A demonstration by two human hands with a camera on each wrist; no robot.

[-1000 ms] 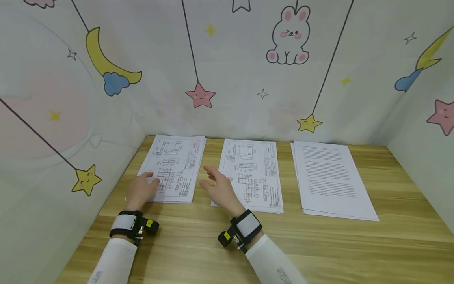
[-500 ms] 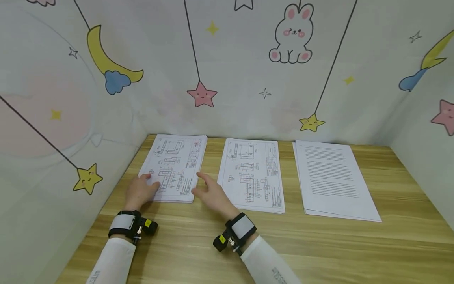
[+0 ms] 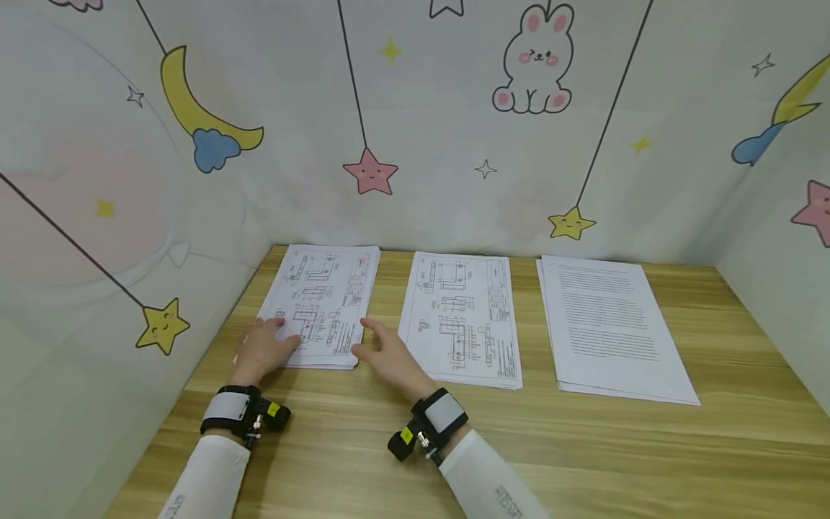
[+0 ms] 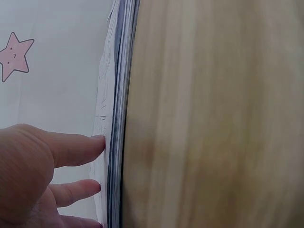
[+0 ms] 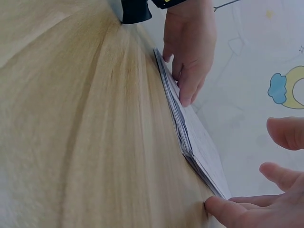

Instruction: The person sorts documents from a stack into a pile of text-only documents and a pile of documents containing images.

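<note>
White paper, probably limp and apt to slide, best held by opposite long edges, forms the left stack on the table, its long axis pointing to the wall. The left hand rests on it and the right hand adjoins its right edge, both with relaxed fingers, gripping nothing.
</note>
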